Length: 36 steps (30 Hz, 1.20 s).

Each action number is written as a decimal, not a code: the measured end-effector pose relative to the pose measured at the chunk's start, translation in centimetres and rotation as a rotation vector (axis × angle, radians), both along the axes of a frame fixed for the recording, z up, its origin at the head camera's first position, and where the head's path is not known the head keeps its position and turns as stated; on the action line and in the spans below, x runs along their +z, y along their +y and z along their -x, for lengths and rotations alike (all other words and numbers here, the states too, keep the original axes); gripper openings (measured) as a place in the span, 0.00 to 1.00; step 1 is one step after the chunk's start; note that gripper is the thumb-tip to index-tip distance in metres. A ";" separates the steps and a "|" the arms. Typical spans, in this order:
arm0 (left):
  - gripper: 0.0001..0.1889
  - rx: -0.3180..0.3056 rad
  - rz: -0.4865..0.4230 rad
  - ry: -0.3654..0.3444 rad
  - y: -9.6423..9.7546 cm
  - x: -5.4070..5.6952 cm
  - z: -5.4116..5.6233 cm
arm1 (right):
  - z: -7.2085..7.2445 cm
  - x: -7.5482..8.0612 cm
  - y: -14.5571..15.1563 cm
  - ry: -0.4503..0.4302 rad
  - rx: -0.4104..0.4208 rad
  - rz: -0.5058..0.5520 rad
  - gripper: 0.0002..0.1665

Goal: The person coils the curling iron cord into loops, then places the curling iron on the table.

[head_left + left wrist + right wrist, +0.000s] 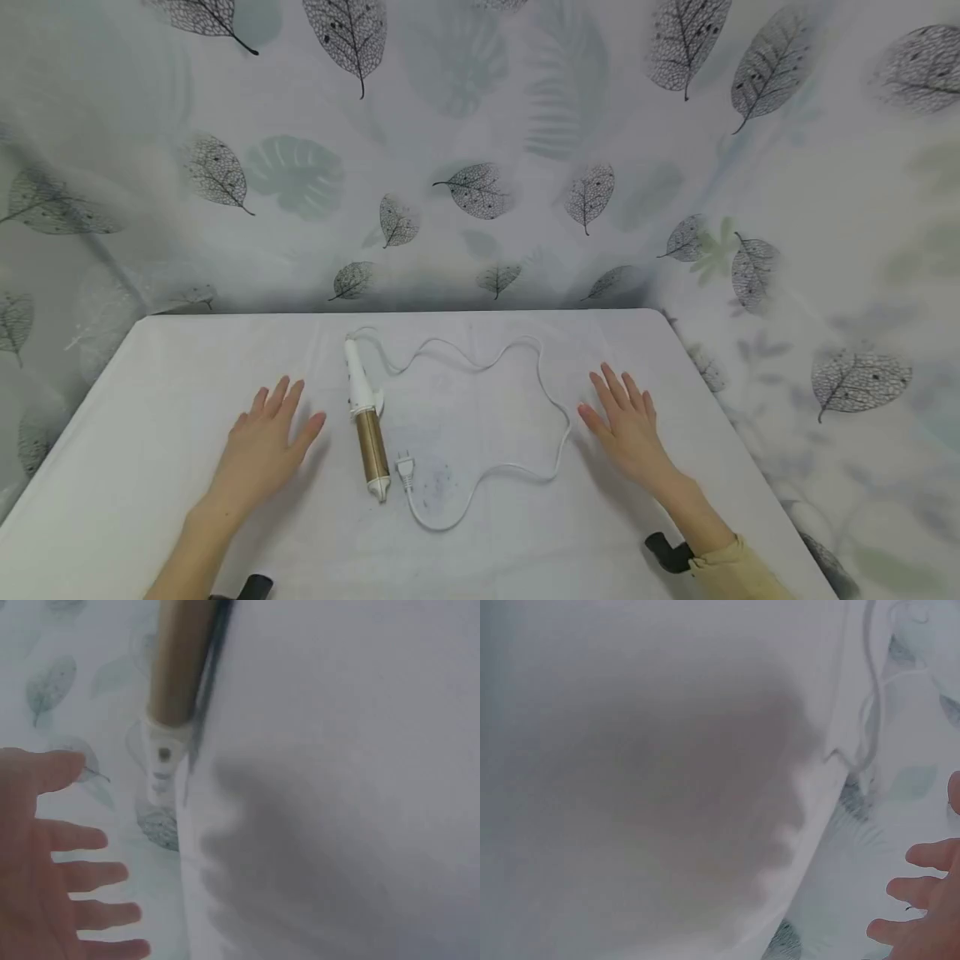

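A curling iron [366,417] with a white handle and a gold barrel lies on the white table, its barrel end toward the near side. Its white cord [566,425] loops out to the right and comes back to a two-pin plug [405,468] beside the barrel. My left hand [264,450] is left of the iron, fingers spread and holding nothing. On the right, past the cord's loop, my right hand [628,429] also has its fingers extended and holds nothing. The left wrist view shows the gold barrel [180,667] above my left hand.
The white table [480,567] has rounded far corners. Behind it and along both sides hangs a pale curtain [480,242] printed with leaves. Black wrist mounts [667,552] show at both forearms, and a yellow sleeve [738,571] covers the right one.
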<state>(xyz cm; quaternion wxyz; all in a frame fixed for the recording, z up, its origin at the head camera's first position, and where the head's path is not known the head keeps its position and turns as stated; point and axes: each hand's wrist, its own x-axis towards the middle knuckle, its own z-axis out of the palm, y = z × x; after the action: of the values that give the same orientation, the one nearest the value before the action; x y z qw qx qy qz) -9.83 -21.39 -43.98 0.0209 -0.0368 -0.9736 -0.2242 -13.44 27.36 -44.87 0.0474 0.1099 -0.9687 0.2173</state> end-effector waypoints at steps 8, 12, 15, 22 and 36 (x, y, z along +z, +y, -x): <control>0.42 0.021 -0.130 -0.069 3.1 2.4 0.6 | 0.6 0.7 -4.7 0.027 0.054 0.133 0.36; 0.42 0.055 -0.185 -0.117 4.0 3.3 1.3 | 0.9 1.2 -6.8 0.022 0.066 0.212 0.36; 0.41 0.066 -0.222 -0.156 4.6 3.6 1.7 | 1.1 1.8 -8.4 0.020 0.083 0.258 0.36; 0.43 0.092 -0.203 -0.232 5.1 3.2 2.1 | 1.5 3.6 -11.0 0.019 0.120 0.342 0.35; 0.35 0.084 -0.120 -0.307 6.7 0.8 2.6 | 1.3 3.9 -11.4 0.017 0.128 0.365 0.34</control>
<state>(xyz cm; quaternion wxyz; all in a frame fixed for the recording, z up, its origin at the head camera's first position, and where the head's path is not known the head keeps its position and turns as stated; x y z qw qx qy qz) -12.46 -14.65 -43.22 -0.1168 0.0401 -0.9509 -0.2838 -14.78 15.98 -40.95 0.0608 0.1628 -0.9039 0.3909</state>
